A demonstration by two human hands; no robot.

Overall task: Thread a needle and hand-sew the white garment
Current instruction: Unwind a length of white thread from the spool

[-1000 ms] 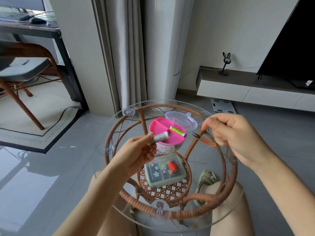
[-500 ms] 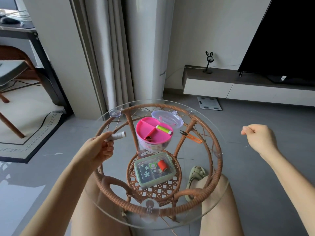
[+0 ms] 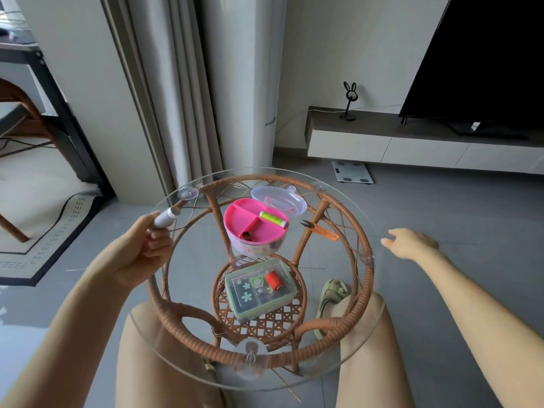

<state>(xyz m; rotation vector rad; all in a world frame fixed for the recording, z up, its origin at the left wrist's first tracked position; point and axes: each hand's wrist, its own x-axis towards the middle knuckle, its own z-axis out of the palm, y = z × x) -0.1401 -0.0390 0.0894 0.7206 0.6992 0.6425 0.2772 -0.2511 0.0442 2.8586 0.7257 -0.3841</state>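
Left hand [image 3: 141,248] grips the white thread spool [image 3: 166,219], held over the left edge of the glass table [image 3: 338,369]. The right hand [image 3: 409,244] is out to the right, well apart; whether it pinches thread I cannot tell. No needle or white garment shows, so threading and sewing are left to do.

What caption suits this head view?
Seated at a glass-topped rattan table, left hand grips a white thread spool; right hand held out wide.
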